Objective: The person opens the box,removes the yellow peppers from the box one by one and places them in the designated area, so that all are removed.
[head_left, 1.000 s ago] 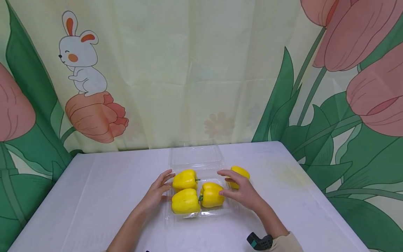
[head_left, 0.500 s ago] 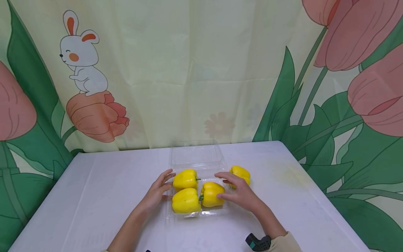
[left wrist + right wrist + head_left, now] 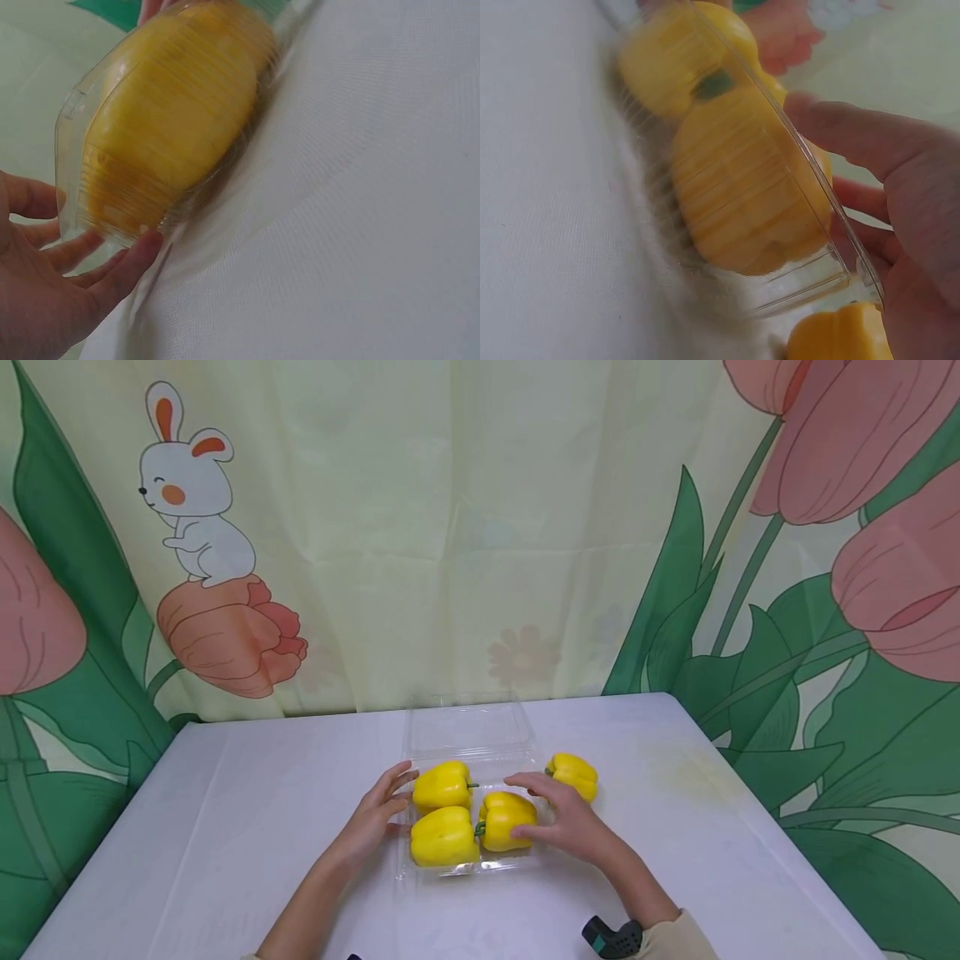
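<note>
A clear plastic clamshell box (image 3: 510, 772) stands with its lid raised at the back. Inside it lie three yellow bell peppers: one at back left (image 3: 442, 787), one at front left (image 3: 444, 837) and one at front right (image 3: 507, 821). My left hand (image 3: 372, 810) rests against the box's left side with fingers spread; the left wrist view shows fingertips (image 3: 148, 241) at its lower corner. Over the right rim reaches my right hand (image 3: 567, 817), thumb by the front-right pepper, other fingers extended behind it. In the right wrist view, the rim partly covers that pepper (image 3: 742, 187).
Another yellow bell pepper (image 3: 576, 772) lies on the white-covered table (image 3: 247, 835), right of the box and just beyond my right hand. The clear lid (image 3: 467, 731) reaches toward the table's back edge. Behind hangs a curtain (image 3: 390, 527) printed with tulips and a rabbit.
My right hand has shifted left over the front-right pepper, uncovering more of the pepper outside the box. The left hand, box and peppers stay practically in place.
</note>
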A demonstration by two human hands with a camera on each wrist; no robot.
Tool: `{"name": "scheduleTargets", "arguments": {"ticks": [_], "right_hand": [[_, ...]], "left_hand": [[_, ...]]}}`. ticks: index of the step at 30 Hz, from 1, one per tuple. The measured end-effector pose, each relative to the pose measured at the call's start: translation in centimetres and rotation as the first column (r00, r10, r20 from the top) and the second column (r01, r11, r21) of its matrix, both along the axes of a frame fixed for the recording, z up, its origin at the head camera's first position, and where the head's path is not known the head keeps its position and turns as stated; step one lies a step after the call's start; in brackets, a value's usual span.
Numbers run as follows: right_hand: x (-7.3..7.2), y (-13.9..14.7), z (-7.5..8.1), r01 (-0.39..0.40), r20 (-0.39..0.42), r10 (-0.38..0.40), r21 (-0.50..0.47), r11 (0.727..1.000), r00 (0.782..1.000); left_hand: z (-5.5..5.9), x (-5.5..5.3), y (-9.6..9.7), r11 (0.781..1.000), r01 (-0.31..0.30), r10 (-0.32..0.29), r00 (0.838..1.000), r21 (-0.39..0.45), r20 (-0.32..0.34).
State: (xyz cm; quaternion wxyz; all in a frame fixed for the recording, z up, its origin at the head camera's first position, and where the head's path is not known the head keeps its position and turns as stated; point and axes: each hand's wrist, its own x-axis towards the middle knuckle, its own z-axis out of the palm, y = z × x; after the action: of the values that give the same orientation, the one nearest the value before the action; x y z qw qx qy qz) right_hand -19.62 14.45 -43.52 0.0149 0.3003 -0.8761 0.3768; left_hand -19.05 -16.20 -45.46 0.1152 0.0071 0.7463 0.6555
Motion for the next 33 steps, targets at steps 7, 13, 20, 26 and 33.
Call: {"name": "scheduleTargets", "arguments": {"ticks": [7,13,20,26,33], "right_hand": [[0.08,-0.3,0.01,-0.001,0.002,0.001,0.067,0.998,1.0],[0.14,-0.3,-0.12,-0.003,0.026,0.001,0.081,0.997,1.0],[0.26,-0.37,-0.07,-0.01,0.046,0.006,0.097,0.995,0.999],[0.31,-0.57,-0.1,-0.003,0.091,-0.006,0.099,0.995,0.996],[0.25,-0.79,-0.35,-0.021,0.07,0.013,0.113,0.993,0.997]], "left_hand": [[-0.06,-0.02,-0.04,1.0,-0.003,0.003,1.0,-0.001,0.0],[-0.11,0.08,-0.05,1.0,0.004,-0.004,1.0,0.019,-0.003],[-0.11,0.04,-0.01,1.0,0.011,-0.011,1.0,0.019,-0.015],[-0.11,-0.08,0.05,1.0,0.007,-0.006,1.0,0.017,-0.014],[0.02,0.1,0.03,1.0,0.0,0.0,1.0,0.007,-0.012]]}}
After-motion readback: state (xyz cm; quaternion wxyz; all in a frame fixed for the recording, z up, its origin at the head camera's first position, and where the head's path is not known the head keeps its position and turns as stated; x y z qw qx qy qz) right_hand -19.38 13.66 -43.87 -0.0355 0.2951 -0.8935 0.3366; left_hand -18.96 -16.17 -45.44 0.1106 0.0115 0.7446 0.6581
